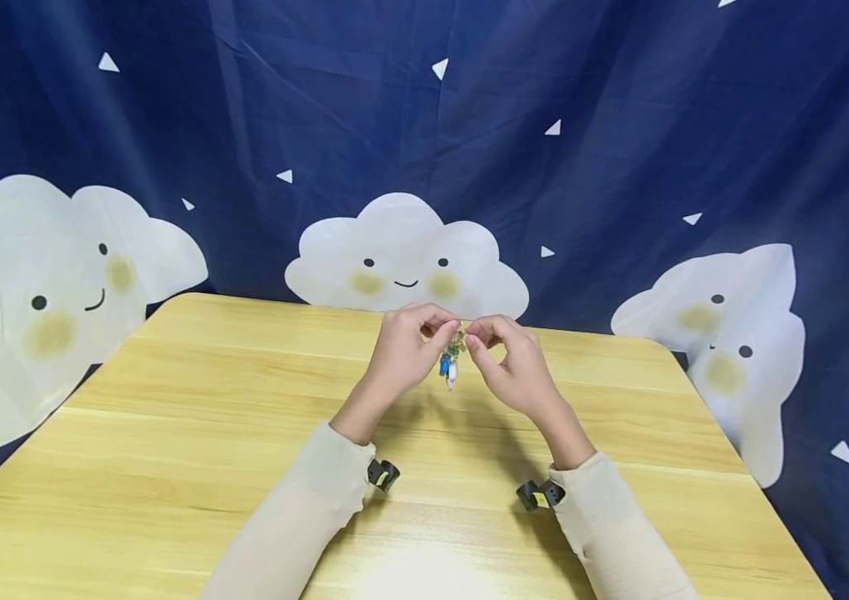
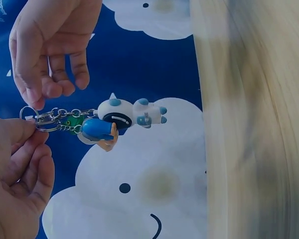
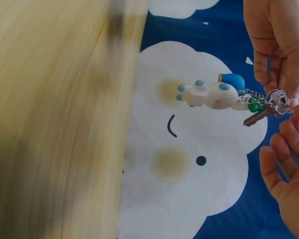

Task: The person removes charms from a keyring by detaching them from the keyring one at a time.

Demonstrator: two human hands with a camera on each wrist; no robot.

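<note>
In the head view, my left hand (image 1: 407, 350) and right hand (image 1: 516, 367) meet above the far part of the table, fingertips close together. Both pinch a metal key ring (image 2: 27, 112) between thumb and forefinger, one on each side. From it hang short chains with a white figurine (image 2: 120, 112) with blue-grey patches, a blue-topped figurine (image 2: 97, 129) and a small green charm (image 3: 255, 104). A silver key (image 3: 259, 117) shows beside the charms in the right wrist view. Fingertips partly cover the ring, so their exact grip on it is hard to see.
The light wooden table (image 1: 169, 467) spreads below both arms. Behind its far edge hangs a dark blue curtain (image 1: 364, 100) printed with white clouds and triangles. Black wrist mounts (image 1: 383, 475) stick out from the sleeves.
</note>
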